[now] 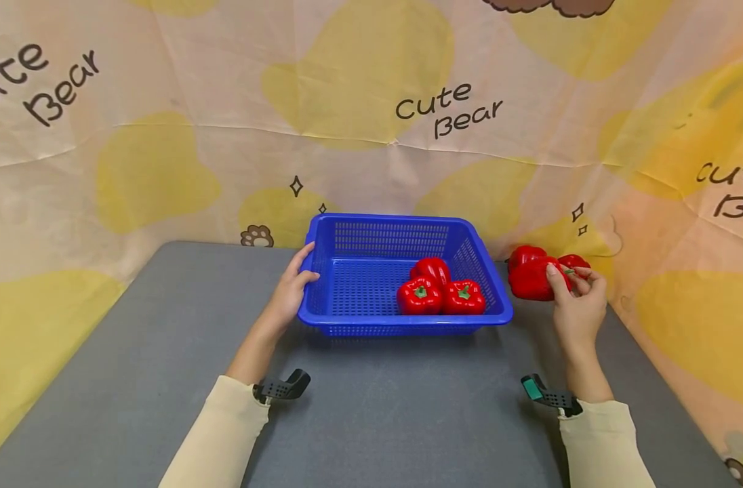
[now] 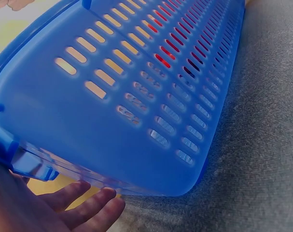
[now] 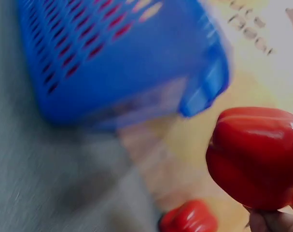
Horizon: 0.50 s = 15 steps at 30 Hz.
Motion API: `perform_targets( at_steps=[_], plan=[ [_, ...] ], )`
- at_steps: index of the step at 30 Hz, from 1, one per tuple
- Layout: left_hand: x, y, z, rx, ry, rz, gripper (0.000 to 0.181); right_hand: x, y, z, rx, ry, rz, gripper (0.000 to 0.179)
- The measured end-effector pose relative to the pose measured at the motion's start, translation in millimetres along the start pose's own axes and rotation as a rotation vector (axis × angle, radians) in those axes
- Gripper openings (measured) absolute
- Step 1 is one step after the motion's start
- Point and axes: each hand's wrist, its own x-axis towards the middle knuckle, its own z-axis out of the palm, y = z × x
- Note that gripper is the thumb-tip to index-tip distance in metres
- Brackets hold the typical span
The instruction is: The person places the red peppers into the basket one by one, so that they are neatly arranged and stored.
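A blue plastic basket (image 1: 405, 320) with slotted walls stands on the grey table, three red bell peppers (image 1: 463, 297) grouped in its right half. My left hand (image 1: 286, 291) grips the basket's left rim, thumb over the edge; in the left wrist view several fingers (image 2: 90, 210) extend beneath the rim. Right of the basket, my right hand (image 1: 580, 315) holds another red bell pepper (image 1: 533, 279) between thumb and fingers. The same pepper (image 3: 255, 154) fills the right side of the right wrist view, raised beside the basket's end wall.
Behind the held pepper, two more red bell peppers (image 1: 526, 255) sit at the table's back right, partly hidden. A patterned cloth (image 1: 371, 81) hangs along the back and sides of the grey table (image 1: 384, 400). The basket's left half shows its bare slotted floor.
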Motion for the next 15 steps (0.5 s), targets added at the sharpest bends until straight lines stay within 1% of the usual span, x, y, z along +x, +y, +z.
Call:
perform_targets(
  at_steps=[1,2,4,7,11,15],
  plan=[
    [-0.3,0.1,-0.2,-0.001,0.0,-0.003,0.065,-1.5,-6,1,0.03,-0.009,-0.006,0.041],
    [-0.6,0.1,-0.4,-0.003,0.002,-0.004,0.065,-3.2,-11,1,0.052,-0.019,-0.029,0.039],
    [-1.0,-0.4,-1.0,0.004,0.001,-0.005,0.065,-6.7,-20,2,0.1,-0.042,-0.084,0.036],
    [-1.1,-0.5,-0.7,0.007,0.003,-0.008,0.064,-10.6,-29,3,0.126,-0.053,-0.17,0.035],
    [-0.7,-0.1,0.1,-0.003,0.001,-0.006,0.064,-18.6,-42,6,0.203,-0.063,-0.279,0.032],
    [-1.2,1.5,0.7,-0.013,-0.004,0.0,0.065,-33.3,-56,11,0.246,-0.131,-0.362,0.032]
  ],
)
